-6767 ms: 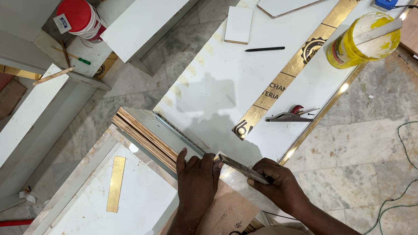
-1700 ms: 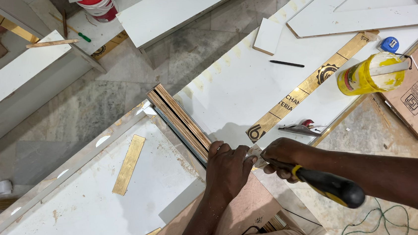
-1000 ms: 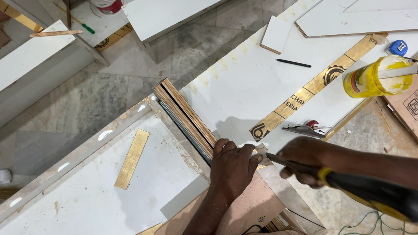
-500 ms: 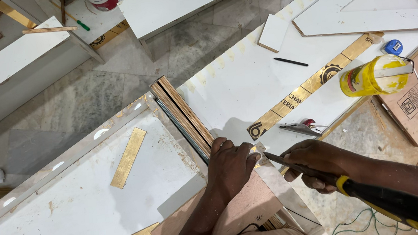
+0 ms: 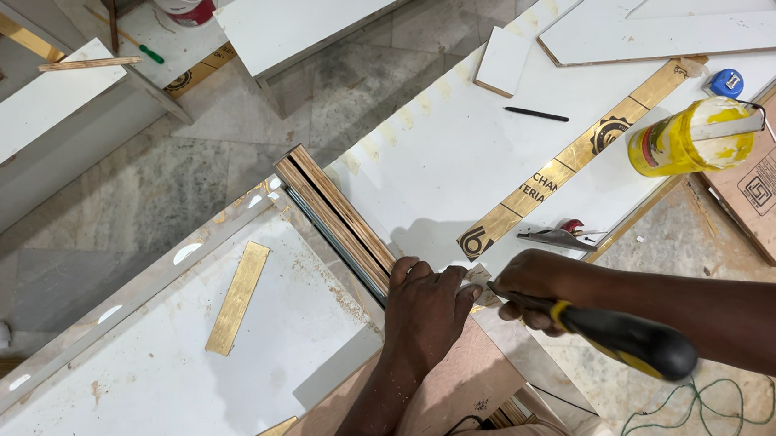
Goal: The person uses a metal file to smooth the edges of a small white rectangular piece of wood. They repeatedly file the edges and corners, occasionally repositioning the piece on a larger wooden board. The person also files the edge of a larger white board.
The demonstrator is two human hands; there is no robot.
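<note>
A person is pressing the left hand (image 5: 427,303) flat, fingers spread and gripping nothing, on the near end of a stack of plywood strips (image 5: 338,222), while the right hand (image 5: 532,288) is clenching the shaft of a tool with a black-and-yellow handle (image 5: 624,342), its tip meeting the strip ends just beside the left fingertips (image 5: 453,277). The strips are lying between two white laminate boards (image 5: 438,149), running away from both hands. With the tool tip working so close to the bracing fingers, a slip off the narrow edge could drive it into them. Should the flat hand ease off, the loose strips could shift apart and spoil the work. Beyond the right hand, a yellow glue bottle (image 5: 682,138) is lying on its side near a gold edging strip (image 5: 577,152); a green cord (image 5: 698,401) is trailing under the right forearm and could snag.
</note>
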